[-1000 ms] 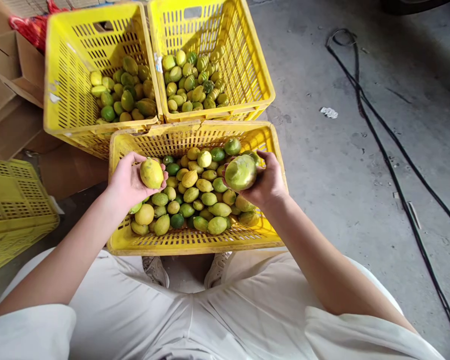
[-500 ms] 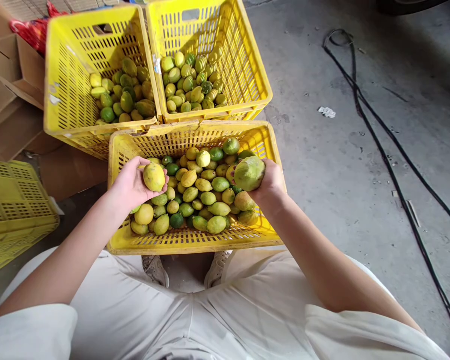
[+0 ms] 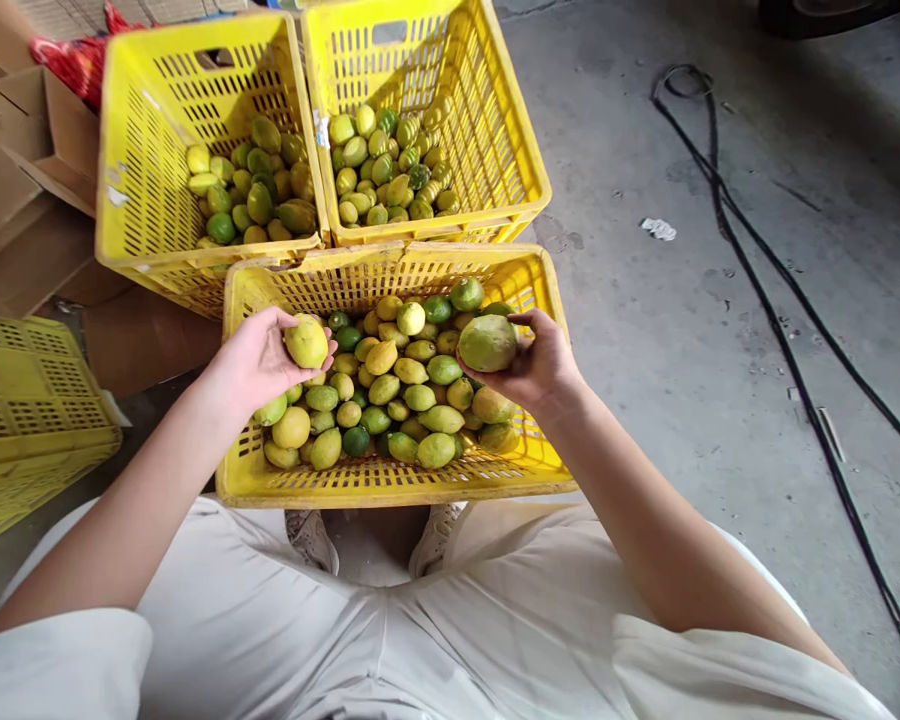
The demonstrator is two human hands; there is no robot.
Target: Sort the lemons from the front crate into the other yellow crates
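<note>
My left hand (image 3: 266, 362) is closed round a yellow lemon (image 3: 307, 342), held above the left part of the near yellow crate (image 3: 390, 490). On the other side, my right hand (image 3: 544, 365) grips a large green lemon (image 3: 488, 343) between thumb and fingers, over the crate's right part. Below both hands lies a heap of loose lemons (image 3: 381, 389), from yellow to dark green. Some of that fruit is hidden behind my hands.
Two more yellow crates stand behind, a left one (image 3: 131, 150) and a right one (image 3: 495, 130), both with lemons inside. Cardboard boxes (image 3: 15, 200) and another yellow crate (image 3: 30, 400) are at the left. A black cable (image 3: 780, 320) runs across the concrete floor at the right.
The green lemon in my right hand has turned, and its broad side now faces up. My left hand has tilted its lemon slightly. The whole view has shifted a little.
</note>
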